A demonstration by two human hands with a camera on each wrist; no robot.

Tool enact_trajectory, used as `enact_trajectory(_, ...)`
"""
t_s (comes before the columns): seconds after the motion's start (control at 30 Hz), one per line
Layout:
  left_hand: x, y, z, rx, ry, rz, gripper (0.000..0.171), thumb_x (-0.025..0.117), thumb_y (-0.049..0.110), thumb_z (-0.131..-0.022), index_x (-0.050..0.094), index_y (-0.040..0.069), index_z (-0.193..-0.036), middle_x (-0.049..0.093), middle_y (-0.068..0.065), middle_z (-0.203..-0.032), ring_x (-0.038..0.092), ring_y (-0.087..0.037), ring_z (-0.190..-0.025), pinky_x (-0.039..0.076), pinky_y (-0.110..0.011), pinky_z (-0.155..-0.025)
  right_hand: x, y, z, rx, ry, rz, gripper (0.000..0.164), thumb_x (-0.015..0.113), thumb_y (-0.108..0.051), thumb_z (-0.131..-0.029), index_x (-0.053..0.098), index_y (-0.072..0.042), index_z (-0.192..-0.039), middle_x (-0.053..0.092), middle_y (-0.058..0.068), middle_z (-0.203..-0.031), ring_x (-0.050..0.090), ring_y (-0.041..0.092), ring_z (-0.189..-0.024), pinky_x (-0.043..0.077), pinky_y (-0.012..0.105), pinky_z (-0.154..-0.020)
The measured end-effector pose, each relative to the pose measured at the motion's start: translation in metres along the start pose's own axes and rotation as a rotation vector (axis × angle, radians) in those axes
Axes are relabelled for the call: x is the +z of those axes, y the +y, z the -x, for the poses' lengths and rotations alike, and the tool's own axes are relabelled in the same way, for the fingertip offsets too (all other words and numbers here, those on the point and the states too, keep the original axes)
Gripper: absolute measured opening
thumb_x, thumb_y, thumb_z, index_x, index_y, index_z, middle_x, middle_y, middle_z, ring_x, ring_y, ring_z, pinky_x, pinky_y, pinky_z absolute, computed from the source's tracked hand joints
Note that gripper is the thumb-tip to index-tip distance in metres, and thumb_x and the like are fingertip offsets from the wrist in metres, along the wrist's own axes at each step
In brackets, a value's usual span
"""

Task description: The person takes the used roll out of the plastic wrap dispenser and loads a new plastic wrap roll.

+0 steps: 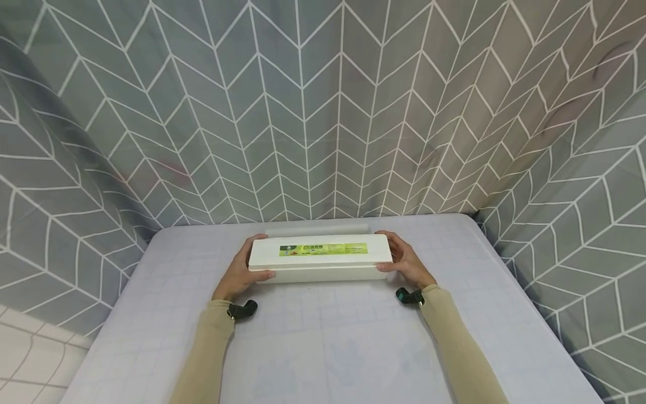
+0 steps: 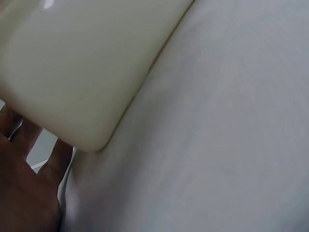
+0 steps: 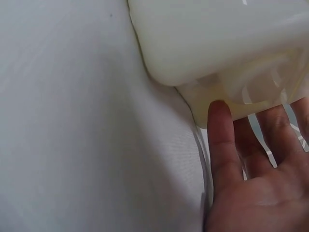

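A long white plastic cling film box [image 1: 318,273] lies crosswise near the far side of the table, with a green and yellow label [image 1: 348,248] on its top. My left hand [image 1: 238,276] grips its left end, thumb along the front and fingers at the end and back. At the opposite end my right hand [image 1: 407,265] holds it likewise, thumb on the front corner. In the right wrist view, something rounded and translucent [image 3: 253,82] shows at the box's right end, above the thumb. The left wrist view shows the box's smooth rounded corner [image 2: 91,130].
Just behind the box lies a long white strip [image 1: 317,229], partly hidden by it. A pale cloth covers the table [image 1: 328,348]. Grey curtains [image 1: 323,112] with white zigzag lines hang behind and at both sides.
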State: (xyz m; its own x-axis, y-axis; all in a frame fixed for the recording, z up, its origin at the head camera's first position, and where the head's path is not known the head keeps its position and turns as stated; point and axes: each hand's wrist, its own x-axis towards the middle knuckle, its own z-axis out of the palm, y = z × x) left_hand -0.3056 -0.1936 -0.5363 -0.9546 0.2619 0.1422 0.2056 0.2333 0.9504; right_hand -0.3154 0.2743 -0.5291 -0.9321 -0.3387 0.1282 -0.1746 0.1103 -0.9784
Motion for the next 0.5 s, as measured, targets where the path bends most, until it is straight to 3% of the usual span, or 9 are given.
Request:
enact_trajectory(0.13,-0.0008,-0.0018,0.0001,0.005,-0.002,-0.009,0.102,0.094,0.006,-0.078,0.037,0.022,-0.162,0.052,-0.013,-0.147,0.058,-0.02,-0.116,0.052,-0.025,-0.095,-0.0007,0.0017,0.0002,-0.016,-0.012,0.002,0.087,0.087,-0.003,-0.081,0.045,-0.006,-0.156,0.06,0.01,-0.144,0.061,0.018,-0.125,0.052,0.026,-0.101)
enact_trajectory(0.33,-0.0001,-0.0024,0.0015,0.014,-0.011,-0.018,0.105,0.094,0.009,-0.078,0.035,0.022,-0.163,0.052,-0.015,-0.148,0.058,-0.023,-0.118,0.052,-0.027,-0.096,-0.0026,0.0067,-0.0003,-0.06,-0.065,-0.018,0.093,0.086,0.0,-0.083,0.034,0.004,-0.159,0.058,0.004,-0.145,0.06,0.013,-0.125,0.054,0.024,-0.099)
enact_trajectory(0.5,0.0001,-0.0015,0.0009,0.025,-0.02,-0.026,0.108,0.095,0.009,-0.078,0.032,0.024,-0.165,0.051,-0.016,-0.15,0.057,-0.026,-0.121,0.052,-0.028,-0.098,-0.0048,0.0084,0.0001,-0.059,-0.066,-0.014,0.098,0.089,0.002,-0.078,0.037,-0.003,-0.16,0.057,0.001,-0.145,0.061,0.012,-0.124,0.055,0.023,-0.098)
